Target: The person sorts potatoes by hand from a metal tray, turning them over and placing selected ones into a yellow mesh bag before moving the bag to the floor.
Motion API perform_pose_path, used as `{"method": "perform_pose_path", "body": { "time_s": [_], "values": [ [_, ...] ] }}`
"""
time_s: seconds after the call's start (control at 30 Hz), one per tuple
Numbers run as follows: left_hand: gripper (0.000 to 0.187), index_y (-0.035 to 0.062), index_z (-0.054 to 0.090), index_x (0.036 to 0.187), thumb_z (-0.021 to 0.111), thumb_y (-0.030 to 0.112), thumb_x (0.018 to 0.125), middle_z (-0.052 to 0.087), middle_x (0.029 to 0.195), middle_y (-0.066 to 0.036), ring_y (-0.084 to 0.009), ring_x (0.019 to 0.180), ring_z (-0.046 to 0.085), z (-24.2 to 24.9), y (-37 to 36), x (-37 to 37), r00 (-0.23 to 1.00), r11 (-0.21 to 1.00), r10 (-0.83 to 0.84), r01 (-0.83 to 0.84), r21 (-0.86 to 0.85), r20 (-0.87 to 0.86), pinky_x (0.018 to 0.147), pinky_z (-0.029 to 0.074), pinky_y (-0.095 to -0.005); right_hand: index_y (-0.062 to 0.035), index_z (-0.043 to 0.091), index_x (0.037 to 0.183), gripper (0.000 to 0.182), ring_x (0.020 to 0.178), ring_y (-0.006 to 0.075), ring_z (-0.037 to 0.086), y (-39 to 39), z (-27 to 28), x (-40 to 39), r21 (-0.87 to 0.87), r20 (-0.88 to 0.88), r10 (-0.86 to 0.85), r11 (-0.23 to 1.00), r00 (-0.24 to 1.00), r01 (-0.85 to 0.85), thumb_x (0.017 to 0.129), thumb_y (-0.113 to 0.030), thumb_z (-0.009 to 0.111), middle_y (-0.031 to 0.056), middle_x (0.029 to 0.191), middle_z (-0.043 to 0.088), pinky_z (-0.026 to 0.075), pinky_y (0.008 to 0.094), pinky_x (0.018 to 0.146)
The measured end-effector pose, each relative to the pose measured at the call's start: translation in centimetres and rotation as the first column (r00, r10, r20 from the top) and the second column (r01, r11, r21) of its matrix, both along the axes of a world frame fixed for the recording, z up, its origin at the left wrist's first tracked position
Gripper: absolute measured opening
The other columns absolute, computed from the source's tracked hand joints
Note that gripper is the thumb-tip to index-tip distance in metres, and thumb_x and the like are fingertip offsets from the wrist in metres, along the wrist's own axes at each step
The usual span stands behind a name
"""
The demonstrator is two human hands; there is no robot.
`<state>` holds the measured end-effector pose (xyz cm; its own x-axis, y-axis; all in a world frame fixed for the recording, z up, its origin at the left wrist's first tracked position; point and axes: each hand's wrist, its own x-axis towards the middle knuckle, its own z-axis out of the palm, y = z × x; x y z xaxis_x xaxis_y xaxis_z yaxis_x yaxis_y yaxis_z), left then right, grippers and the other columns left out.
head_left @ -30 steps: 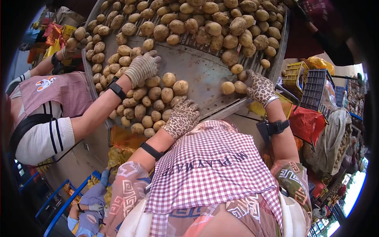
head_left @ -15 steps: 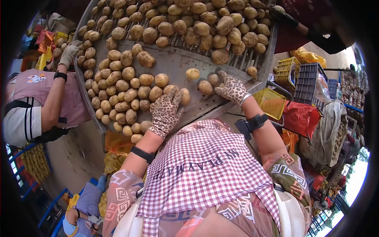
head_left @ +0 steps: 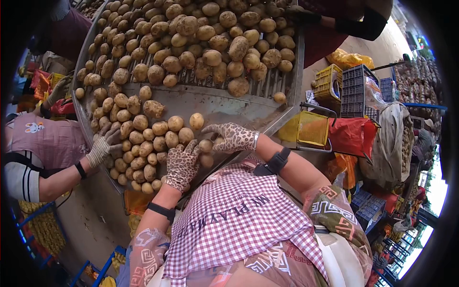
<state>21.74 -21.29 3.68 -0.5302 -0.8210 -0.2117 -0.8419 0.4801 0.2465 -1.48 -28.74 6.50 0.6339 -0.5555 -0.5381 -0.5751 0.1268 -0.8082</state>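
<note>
My left hand [head_left: 180,165], in a leopard-print glove, lies open with its fingers against the near right edge of a group of potatoes [head_left: 152,158]. My right hand [head_left: 236,137], in a matching glove, reaches in from the right with fingers apart. Its fingertips curve around the side of a small potato [head_left: 205,146], and a second, blurred potato [head_left: 206,160] is just below. A yellowish potato [head_left: 196,120] lies beyond the right fingertips. All of these are on a metal sorting table [head_left: 224,100].
Many potatoes [head_left: 205,32] cover the slatted far part of the table. At left, a co-worker's gloved hand [head_left: 101,147] touches the group. Another person's dark sleeve [head_left: 361,25] is at the top right. Yellow and dark crates [head_left: 353,88] and a red bag [head_left: 351,134] stand right.
My right hand has moved left toward my left hand, with potatoes near its fingertips. The co-worker's hand has come lower onto the potatoes. The whole view has shifted.
</note>
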Motion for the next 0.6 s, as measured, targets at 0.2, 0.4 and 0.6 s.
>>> {"method": "perform_pose_path", "body": {
  "time_s": [0.2,0.4,0.6],
  "values": [
    [0.032,0.0080,0.063,0.111,0.066,0.023,0.082,0.065,0.103,-0.013,-0.0306,0.093,0.061,-0.4,0.7,1.9,0.972,0.988,0.156,-0.151,0.044,-0.176,0.084,0.046,-0.0428,-0.0089,0.043,0.140,0.069,0.117,0.0333,0.055,-4.1,0.1,-4.8,-0.687,-0.269,-0.643,0.650,0.717,0.325,0.080,-0.027,0.071,0.0199,0.132,0.052,0.045,0.0396,0.099],
    [0.039,0.0066,0.058,0.122,0.066,0.018,0.086,0.063,0.114,-0.014,-0.0278,0.102,0.062,1.1,-4.1,-3.6,0.804,0.944,0.330,-0.262,0.203,-0.495,0.091,0.048,-0.0375,-0.0089,0.038,0.143,0.075,0.122,0.0309,0.053,-6.5,-0.6,-4.6,-0.575,-0.494,-0.579,0.777,0.649,0.255,0.081,-0.037,0.070,0.0192,0.134,0.052,0.045,0.0394,0.100],
    [0.066,0.0070,0.038,0.143,0.069,0.025,0.087,0.047,0.138,-0.011,-0.0216,0.124,0.048,-0.7,-7.6,-7.2,0.165,0.617,0.771,0.047,0.785,-0.615,0.101,0.043,-0.0351,-0.0020,0.055,0.124,0.056,0.093,0.0186,0.063,-1.3,-0.4,-5.5,0.265,0.437,-0.669,0.734,0.601,0.625,0.087,-0.043,0.067,0.0089,0.107,0.064,0.052,0.0310,0.080]
  ]
}}
